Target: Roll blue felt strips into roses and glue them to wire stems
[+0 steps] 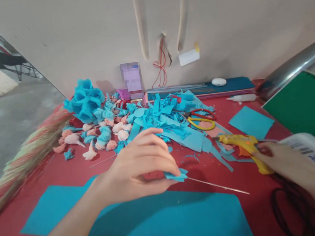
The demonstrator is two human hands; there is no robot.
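1. Blue felt scrap (176, 176) pinched between thumb and fingertips of left hand (140, 166), with thin wire (218, 186) running out to the right, low over red worktop (251, 194).
2. Yellow glue gun (244, 146) lying on worktop, handle gripped by right hand (285, 163).
3. Large blue sheet (165, 221) spread under left forearm.
4. Heap of blue cuttings (169, 120) behind left hand; scissors (201, 120) on it.
5. Blue and pink paper flowers (97, 122) at rear left.
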